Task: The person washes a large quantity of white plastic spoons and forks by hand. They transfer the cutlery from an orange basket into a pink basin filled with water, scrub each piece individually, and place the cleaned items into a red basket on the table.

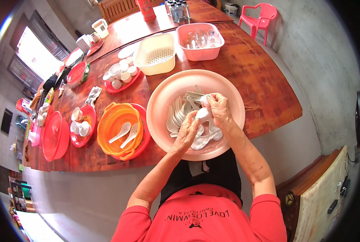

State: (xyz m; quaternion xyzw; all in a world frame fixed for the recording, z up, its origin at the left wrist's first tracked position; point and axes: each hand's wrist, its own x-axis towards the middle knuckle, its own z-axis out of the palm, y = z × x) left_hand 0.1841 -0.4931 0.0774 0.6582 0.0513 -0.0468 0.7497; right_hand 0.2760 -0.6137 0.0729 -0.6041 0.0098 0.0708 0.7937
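Over a large pale pink basin [155,86], both my hands work close together. My left hand [186,133] is closed on a white soup spoon [204,115], whose rounded bowl shows between the hands. Just above it, the fingers of my right hand [220,111] pinch a small white piece [204,101]; whether that is cloth or another spoon, I cannot tell. Stacked white soup spoons [176,113] lie in the basin beneath my hands, with more loose white pieces [202,141] near its front side.
Left of the basin, an orange colander [103,125] holds two white spoons [129,137]. Red plates of white cups [125,76] and a red basin [53,141] stand farther left. Behind are a cream basket [141,52] and a pink tub [198,54] of glasses.
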